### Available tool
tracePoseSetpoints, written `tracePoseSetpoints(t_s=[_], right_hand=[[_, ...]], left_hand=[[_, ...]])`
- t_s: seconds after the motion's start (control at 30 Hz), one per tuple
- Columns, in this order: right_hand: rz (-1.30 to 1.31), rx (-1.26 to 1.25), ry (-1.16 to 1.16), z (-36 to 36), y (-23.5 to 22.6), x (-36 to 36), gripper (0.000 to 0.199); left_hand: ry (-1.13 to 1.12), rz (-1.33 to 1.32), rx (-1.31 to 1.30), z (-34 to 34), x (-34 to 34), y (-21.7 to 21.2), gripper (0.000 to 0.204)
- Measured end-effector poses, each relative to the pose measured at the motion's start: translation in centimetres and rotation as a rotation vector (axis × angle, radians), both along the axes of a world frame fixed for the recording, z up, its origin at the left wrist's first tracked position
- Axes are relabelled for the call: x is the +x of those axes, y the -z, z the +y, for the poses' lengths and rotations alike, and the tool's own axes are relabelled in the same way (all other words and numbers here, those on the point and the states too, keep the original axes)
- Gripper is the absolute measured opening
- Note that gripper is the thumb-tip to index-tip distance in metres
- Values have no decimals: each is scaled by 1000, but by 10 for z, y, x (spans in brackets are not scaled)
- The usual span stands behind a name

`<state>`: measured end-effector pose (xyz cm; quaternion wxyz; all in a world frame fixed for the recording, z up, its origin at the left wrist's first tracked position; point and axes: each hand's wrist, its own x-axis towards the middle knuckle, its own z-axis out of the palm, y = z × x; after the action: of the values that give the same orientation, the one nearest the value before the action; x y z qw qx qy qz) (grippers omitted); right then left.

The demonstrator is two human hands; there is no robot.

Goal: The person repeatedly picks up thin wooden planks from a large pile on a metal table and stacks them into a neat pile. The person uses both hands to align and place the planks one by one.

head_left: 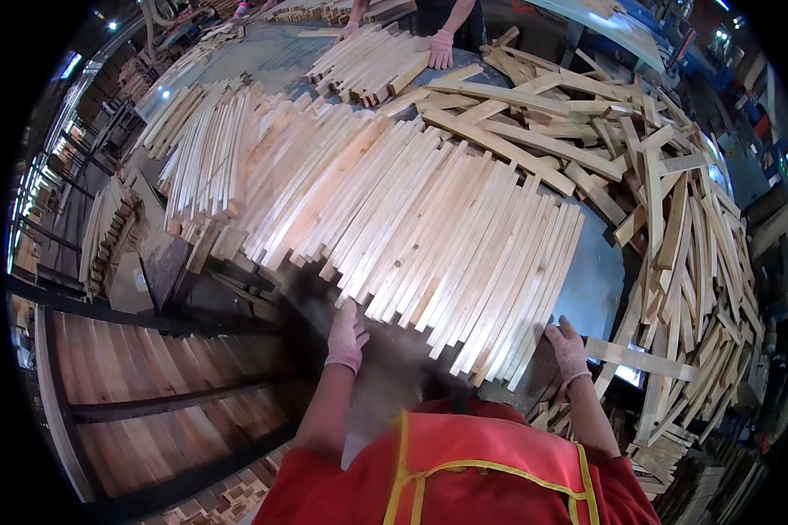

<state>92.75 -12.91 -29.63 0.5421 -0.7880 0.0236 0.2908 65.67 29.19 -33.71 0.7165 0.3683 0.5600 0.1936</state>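
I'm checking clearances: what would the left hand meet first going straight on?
Most likely the near ends of the wooden strips, right at the fingertips of the left hand; whether they already touch is unclear.

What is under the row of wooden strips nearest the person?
A bluish-grey tabletop shows to the right of the wooden strips; what lies beneath them is covered.

Wooden strips [446, 236] are laid in a row on the table [600, 271], with the left hand [348, 338] placed near their near ends and the right hand [570, 350] beside the row's right end. Loose boards [534, 136] are heaped to the right, another batch of strips [372, 66] is set behind, and planks [149, 350] are held in a rack [166, 401] at lower left.
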Motion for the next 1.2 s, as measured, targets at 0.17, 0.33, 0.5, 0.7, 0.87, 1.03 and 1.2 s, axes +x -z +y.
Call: tracePoseSetpoints(t_s=[0.17, 0.33, 0.5, 0.7, 0.87, 1.03, 1.2], right_hand=[[-16, -130, -125, 0, 27, 37, 86], [9, -19, -123, 8, 48, 59, 83], [59, 59, -201, 21, 31, 66, 76], [135, -52, -143, -22, 29, 105, 67], [171, -147, -225, -29, -8, 146, 76], [80, -413, -360, 9, -13, 152, 73], [187, -64, -89, 6, -7, 136, 67]], left_hand=[[-418, -299, -212, -11, 38, 5, 53], [-208, -249, -362, -56, 65, -2, 71], [-119, -116, -301, -69, 39, 37, 57], [1091, 52, 203, -128, -41, 60, 43], [1214, 354, 165, -49, 40, -74, 55], [623, -44, 123, -38, 87, 5, 96], [748, -166, 206, -70, 137, -25, 100]])
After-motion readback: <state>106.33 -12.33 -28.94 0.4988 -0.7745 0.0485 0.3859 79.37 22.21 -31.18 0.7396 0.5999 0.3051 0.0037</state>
